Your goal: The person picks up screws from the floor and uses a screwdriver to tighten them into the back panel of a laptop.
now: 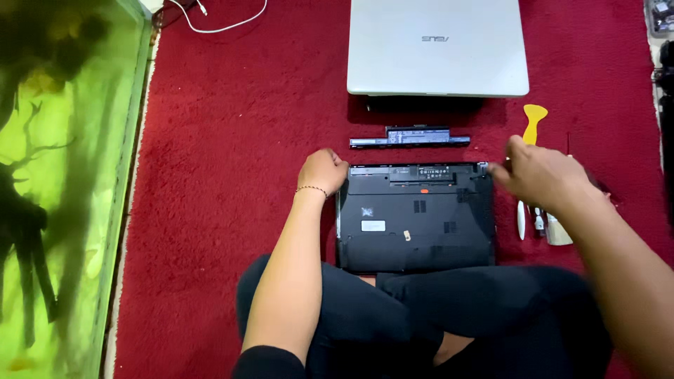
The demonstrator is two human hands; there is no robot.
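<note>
A black laptop (414, 224) lies upside down on the red carpet in front of my crossed legs, its battery bay empty at the far edge. My left hand (323, 170) rests curled at the laptop's far left corner, touching it. My right hand (537, 175) is blurred at the far right corner, fingers bent toward that corner; whether it pinches something small I cannot tell. A long black battery (411, 137) lies on the carpet just beyond the laptop.
A closed silver laptop (437, 45) lies further back. A yellow pry tool (534, 121) and several small tools (537, 223) lie to the right. A white cable (217, 24) runs at the top left. A green patterned mat (63, 189) borders the red carpet (232, 154).
</note>
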